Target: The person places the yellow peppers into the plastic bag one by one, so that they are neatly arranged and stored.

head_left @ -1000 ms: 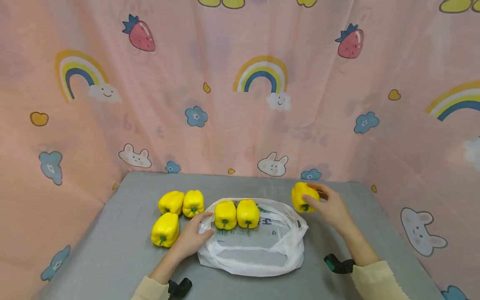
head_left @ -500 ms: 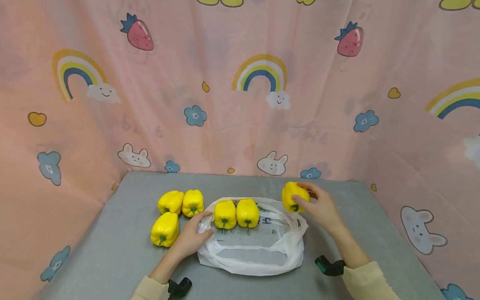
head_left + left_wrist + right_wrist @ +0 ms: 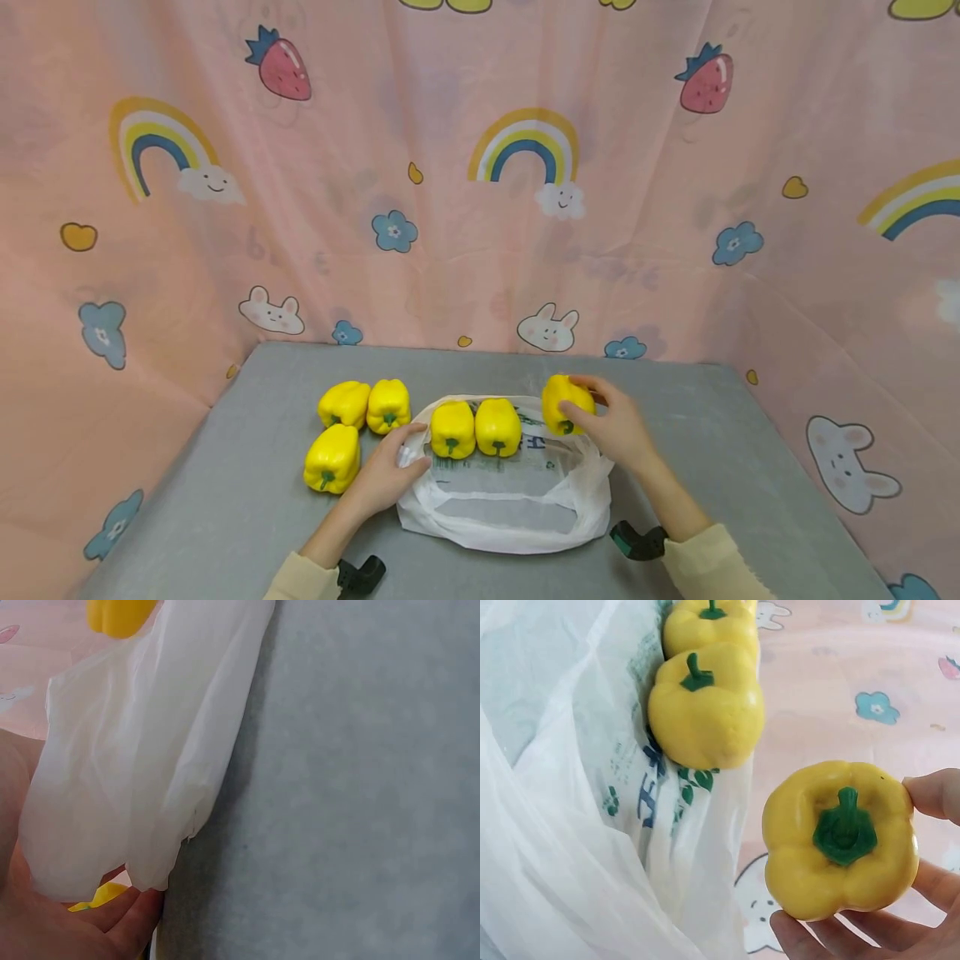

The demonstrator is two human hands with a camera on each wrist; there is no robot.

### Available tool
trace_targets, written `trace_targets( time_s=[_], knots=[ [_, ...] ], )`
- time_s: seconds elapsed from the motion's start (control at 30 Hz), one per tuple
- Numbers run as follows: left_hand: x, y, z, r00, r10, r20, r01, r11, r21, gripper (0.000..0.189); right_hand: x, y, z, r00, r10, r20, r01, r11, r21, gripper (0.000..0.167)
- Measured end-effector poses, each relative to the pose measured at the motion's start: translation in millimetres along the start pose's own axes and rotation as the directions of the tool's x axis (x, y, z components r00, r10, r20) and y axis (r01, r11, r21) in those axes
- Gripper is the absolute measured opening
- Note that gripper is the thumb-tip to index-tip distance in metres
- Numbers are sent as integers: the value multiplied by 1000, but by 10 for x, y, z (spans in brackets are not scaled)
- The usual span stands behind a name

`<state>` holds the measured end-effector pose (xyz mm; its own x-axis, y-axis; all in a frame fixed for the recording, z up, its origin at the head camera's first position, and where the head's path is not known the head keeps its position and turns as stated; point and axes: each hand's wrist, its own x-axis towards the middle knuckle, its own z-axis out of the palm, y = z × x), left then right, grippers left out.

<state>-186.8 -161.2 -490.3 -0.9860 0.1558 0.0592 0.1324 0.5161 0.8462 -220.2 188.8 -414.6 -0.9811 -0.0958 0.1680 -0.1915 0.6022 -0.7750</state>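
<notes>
A yellow bell pepper (image 3: 562, 403) with a green stem is pinched between the thumb and fingers of my right hand (image 3: 611, 423), above the right back part of the white plastic bag (image 3: 510, 533). Inside the bag's opening, two more yellow peppers (image 3: 475, 429) sit side by side at the back. My left hand (image 3: 386, 475) holds the bag's left edge. In the left wrist view, the white plastic (image 3: 127, 772) covers part of that hand, with fingertips showing below it. The right wrist view shows the held pepper (image 3: 840, 840) stem side toward the camera, apart from the bag.
To the left of the bag, three yellow peppers (image 3: 332, 458) lie close together on the grey table (image 3: 225, 517). Behind the table hangs a pink patterned curtain (image 3: 450, 275), which also runs along both sides.
My right hand has carried its pepper leftward from beside the bag to over its right back part. The left hand, the bag and the other peppers stay where they were.
</notes>
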Motion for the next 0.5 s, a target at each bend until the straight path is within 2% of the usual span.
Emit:
trace_targets(
  time_s=[0.5],
  knots=[
    [11, -23, 11, 1000, 7, -3, -7, 1000, 7, 49, 22, 71, 254, 998, 18, 59, -17, 1000, -14, 53]
  ],
)
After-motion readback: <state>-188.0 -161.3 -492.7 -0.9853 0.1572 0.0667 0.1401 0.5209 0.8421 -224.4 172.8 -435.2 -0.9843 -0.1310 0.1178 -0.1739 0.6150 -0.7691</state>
